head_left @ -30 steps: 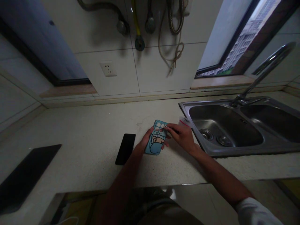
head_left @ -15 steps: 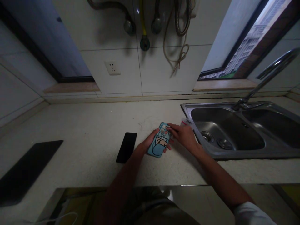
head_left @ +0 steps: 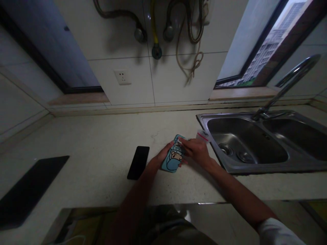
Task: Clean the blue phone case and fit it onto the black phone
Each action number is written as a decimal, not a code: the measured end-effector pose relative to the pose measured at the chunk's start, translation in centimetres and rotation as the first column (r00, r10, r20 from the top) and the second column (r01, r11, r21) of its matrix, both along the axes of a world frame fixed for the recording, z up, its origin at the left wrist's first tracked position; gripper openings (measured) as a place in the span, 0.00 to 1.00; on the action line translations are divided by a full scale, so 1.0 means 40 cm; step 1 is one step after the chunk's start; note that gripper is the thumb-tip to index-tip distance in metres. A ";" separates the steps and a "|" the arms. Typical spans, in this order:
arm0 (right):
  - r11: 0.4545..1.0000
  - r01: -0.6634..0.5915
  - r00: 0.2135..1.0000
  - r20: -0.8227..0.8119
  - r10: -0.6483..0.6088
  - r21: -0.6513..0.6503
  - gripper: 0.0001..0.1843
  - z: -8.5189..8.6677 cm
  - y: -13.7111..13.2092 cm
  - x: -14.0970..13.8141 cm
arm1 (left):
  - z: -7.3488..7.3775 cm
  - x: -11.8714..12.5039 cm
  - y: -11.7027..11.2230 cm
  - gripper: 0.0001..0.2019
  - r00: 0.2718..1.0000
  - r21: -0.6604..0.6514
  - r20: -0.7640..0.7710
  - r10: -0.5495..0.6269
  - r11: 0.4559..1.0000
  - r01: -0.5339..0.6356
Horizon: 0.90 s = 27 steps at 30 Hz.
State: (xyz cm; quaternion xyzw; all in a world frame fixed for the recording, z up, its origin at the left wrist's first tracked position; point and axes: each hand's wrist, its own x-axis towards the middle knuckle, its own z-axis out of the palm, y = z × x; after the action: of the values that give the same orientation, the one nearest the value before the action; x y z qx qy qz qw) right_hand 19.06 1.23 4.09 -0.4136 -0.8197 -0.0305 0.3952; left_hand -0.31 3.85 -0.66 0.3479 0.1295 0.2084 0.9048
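Note:
A light blue phone case (head_left: 173, 158) with a cartoon figure printed on it lies tilted on the pale countertop (head_left: 97, 143). My left hand (head_left: 160, 158) curls round its left edge from beneath. My right hand (head_left: 195, 149) is closed, its fingertips pinching the case's upper right corner. A black phone (head_left: 138, 162) lies flat on the counter just left of my left hand. A small clear plastic bag with a red strip (head_left: 203, 136) lies behind my right hand beside the sink.
A steel double sink (head_left: 255, 143) with a tall tap (head_left: 288, 81) fills the right side. A black flat slab (head_left: 28, 189) lies at the left front edge. Hoses (head_left: 189, 23) and a wall socket (head_left: 122, 77) are on the tiled wall behind.
The case has tipped a little more upright between my hands, and my right fingertips have shifted along its top corner. The view has drifted slightly.

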 end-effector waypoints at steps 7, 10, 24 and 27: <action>0.997 0.049 0.987 -0.153 -0.058 -0.065 0.17 0.004 -0.009 -0.017 | -0.008 0.006 -0.003 0.35 0.998 -0.015 -0.025 0.058 0.998 -0.058; 0.994 0.049 0.982 -0.179 -0.066 -0.095 0.18 0.006 -0.010 -0.018 | -0.005 0.006 -0.004 0.35 0.998 0.006 -0.021 0.054 0.999 -0.054; 0.946 0.019 0.995 -0.091 -0.051 -0.324 0.18 0.035 -0.020 -0.023 | -0.019 0.002 -0.003 0.34 0.996 -0.086 -0.089 0.010 0.996 -0.018; 0.934 -0.075 0.957 -0.290 -0.032 -0.350 0.18 0.053 -0.026 -0.021 | -0.005 0.002 -0.003 0.35 0.999 -0.051 -0.013 0.039 0.998 -0.040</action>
State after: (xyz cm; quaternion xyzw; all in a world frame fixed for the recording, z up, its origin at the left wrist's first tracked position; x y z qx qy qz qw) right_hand 18.20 0.21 6.21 -0.4693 -0.7490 0.1847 0.4298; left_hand -0.22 3.74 -0.87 0.3233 0.1472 0.2207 0.9083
